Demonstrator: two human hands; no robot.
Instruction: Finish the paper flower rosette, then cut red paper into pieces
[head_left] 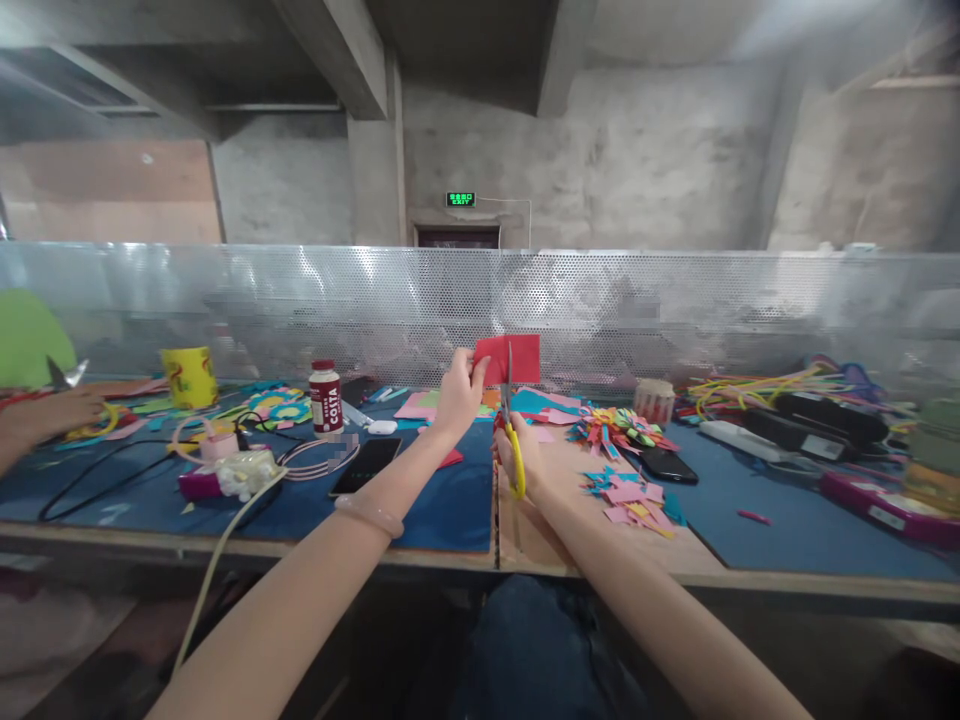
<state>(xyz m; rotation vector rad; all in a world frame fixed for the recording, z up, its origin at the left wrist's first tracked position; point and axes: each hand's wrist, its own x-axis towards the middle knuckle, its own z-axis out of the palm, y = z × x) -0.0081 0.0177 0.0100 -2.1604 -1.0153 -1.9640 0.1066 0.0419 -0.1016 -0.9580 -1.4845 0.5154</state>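
My left hand pinches the left edge of a red piece of paper, held up above the table. In my right hand is a pair of scissors with yellow handles. Their blades point upward and cross the red paper near its middle. Below my left wrist, another bit of red paper lies on the blue mat. Right of my right hand are piles of cut paper strips and pink and blue paper scraps.
A Costa bottle, a dark phone and a power strip with cables stand left. A black phone and a purple-ended power strip lie right. A co-worker's hand holds scissors at far left. A perforated metal screen runs behind.
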